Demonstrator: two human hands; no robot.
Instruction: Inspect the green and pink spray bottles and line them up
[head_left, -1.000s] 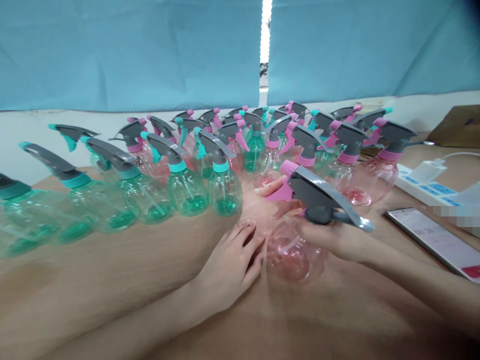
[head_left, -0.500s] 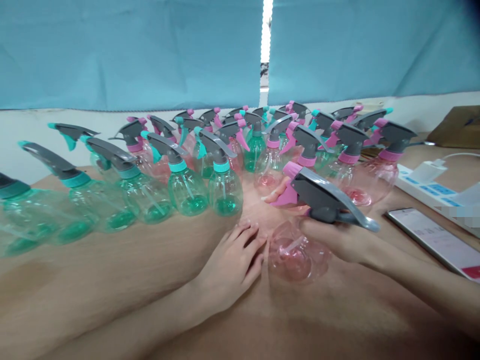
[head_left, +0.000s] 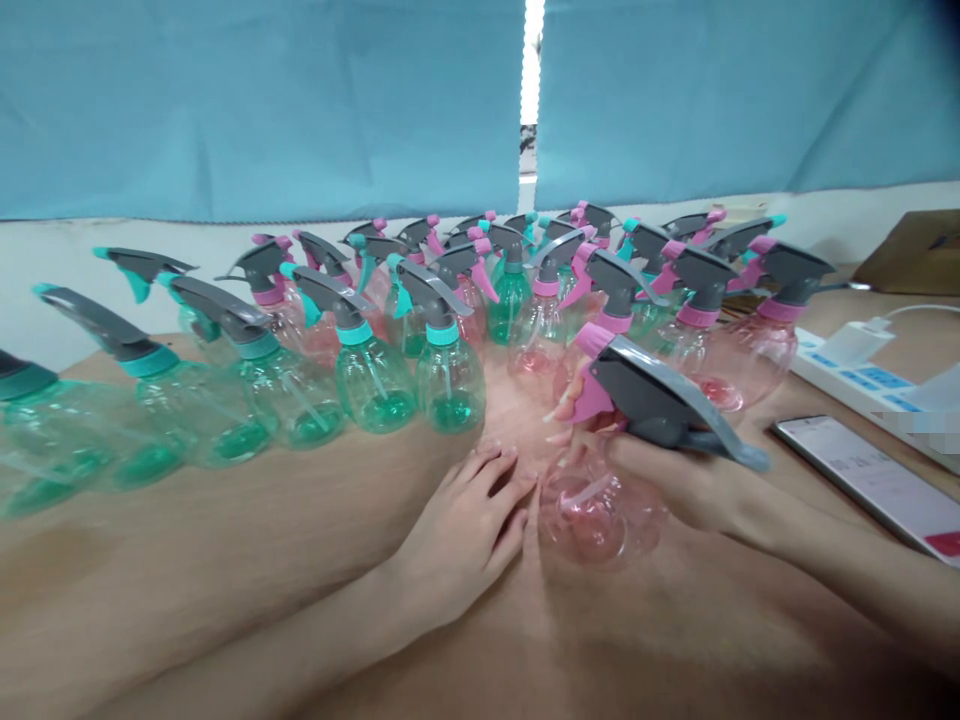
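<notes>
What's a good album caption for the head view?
Right hand gripping a pink trigger spray bottle, left hand on the table, with more spray bottles behind.

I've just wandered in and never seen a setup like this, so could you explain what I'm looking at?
There's no machine here: these are a person's bare hands. One camera, worn on the person's head and looking forward and down, takes every picture, so you see roughly the wearer's view. The right hand holds a pink spray bottle, with fingers at its pink trigger. The left hand rests on the table beside it. Beyond stand more spray bottles, including a front row of green bottles to the left. To the right lie a phone and a white power strip.
</notes>
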